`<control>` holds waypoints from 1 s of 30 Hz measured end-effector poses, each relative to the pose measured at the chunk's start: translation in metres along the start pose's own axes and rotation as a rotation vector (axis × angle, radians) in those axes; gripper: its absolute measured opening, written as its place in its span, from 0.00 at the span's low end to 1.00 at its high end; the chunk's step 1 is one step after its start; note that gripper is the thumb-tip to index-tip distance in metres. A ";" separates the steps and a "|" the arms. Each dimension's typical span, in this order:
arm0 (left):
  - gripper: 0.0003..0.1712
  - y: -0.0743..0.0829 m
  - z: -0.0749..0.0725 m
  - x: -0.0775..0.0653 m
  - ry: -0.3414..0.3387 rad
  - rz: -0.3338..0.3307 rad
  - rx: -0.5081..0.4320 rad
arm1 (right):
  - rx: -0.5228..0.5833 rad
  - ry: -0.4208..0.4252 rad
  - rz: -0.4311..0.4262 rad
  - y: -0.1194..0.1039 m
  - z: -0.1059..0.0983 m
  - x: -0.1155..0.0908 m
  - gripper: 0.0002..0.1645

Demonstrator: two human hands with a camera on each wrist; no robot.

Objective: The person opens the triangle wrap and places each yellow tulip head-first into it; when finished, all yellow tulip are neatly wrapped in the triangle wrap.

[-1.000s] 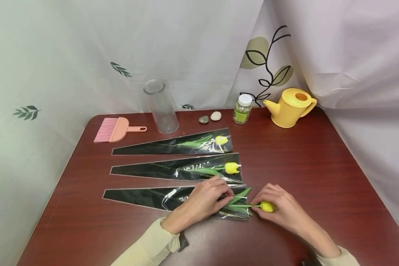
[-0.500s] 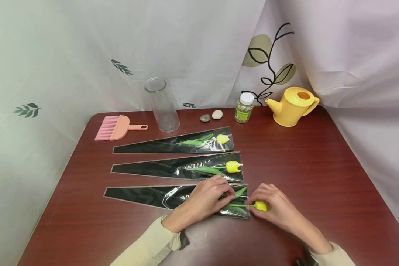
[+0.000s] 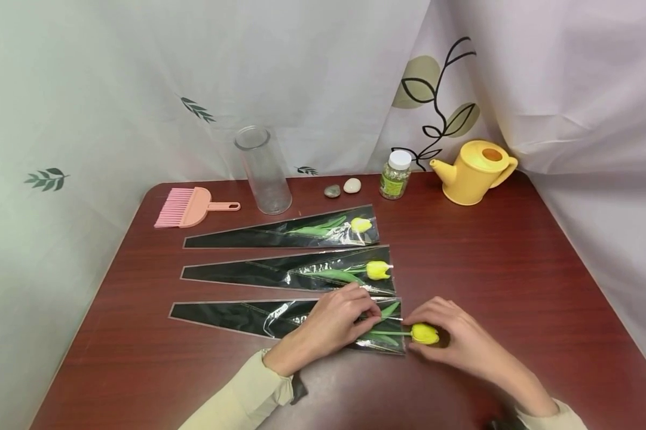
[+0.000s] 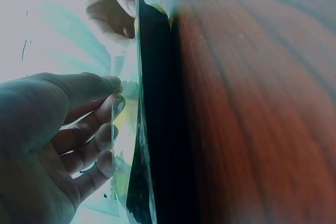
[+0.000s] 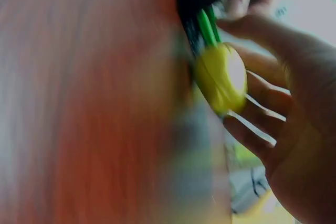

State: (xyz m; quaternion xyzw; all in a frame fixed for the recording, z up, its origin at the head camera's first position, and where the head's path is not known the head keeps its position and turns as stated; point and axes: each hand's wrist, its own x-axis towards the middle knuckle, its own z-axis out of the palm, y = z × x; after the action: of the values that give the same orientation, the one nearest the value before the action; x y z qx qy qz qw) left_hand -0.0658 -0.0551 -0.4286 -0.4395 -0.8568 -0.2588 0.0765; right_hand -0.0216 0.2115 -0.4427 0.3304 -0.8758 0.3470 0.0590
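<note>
In the head view, a black-backed clear flower sleeve (image 3: pixel 220 313) lies nearest the person, its wide end to the right. A yellow tulip (image 3: pixel 424 334) has its green leaves inside this sleeve, while its head sticks out past the wide end. My left hand (image 3: pixel 336 319) pinches the clear front film near that mouth; the left wrist view shows thumb and forefinger at the film (image 4: pixel 122 140), lifted off the black backing. Around the tulip head stands my right hand (image 3: pixel 457 340), thumb and fingers parted on either side. In the right wrist view the fingers curve behind the bloom (image 5: pixel 220 77).
Two more sleeves, the middle one (image 3: pixel 231 273) and the far one (image 3: pixel 231 240), each hold a yellow tulip. Behind them stand a glass vase (image 3: pixel 266 179), a lidded jar (image 3: pixel 394 179) and a yellow watering can (image 3: pixel 468 176). A pink brush (image 3: pixel 193 208) and two stones (image 3: pixel 352 186) lie there too.
The tulip has slid left, deeper into the near sleeve. My right thumb and fingers, earlier pinching the stem by the bloom, have parted. The left hand keeps its place on the film.
</note>
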 end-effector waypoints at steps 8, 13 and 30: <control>0.02 0.000 0.000 -0.002 0.006 0.005 0.010 | -0.128 -0.039 0.105 0.014 -0.022 -0.027 0.30; 0.02 0.000 0.000 -0.003 0.005 0.004 0.008 | -0.161 -0.011 0.027 0.019 -0.021 -0.029 0.25; 0.02 0.006 -0.007 0.000 -0.005 0.038 0.025 | -0.023 -0.011 -0.030 0.010 -0.001 -0.005 0.17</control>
State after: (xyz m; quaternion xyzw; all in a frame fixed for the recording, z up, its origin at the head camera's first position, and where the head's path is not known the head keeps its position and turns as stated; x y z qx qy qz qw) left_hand -0.0619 -0.0553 -0.4206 -0.4552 -0.8516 -0.2456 0.0849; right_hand -0.0239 0.2207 -0.4493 0.3448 -0.8749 0.3341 0.0635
